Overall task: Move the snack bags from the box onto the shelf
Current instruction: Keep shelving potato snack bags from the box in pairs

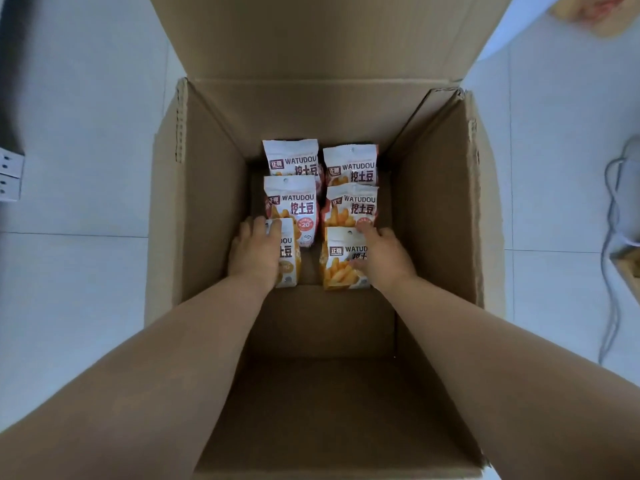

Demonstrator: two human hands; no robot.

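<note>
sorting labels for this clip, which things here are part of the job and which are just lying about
Job: six snack bags; cardboard box; left hand gripping the near-left bag; right hand gripping the near-right bag.
Lying about: grey cable; white perforated bracket.

Soft even daylight, dim shadowed box (214,188) interior, wide-angle edge stretching, slight blur.

left hand (256,252) covering most of near left bag (289,263), right hand (381,258) hiding part of near right bag (338,261), box flap (311,36) cut off at top
</note>
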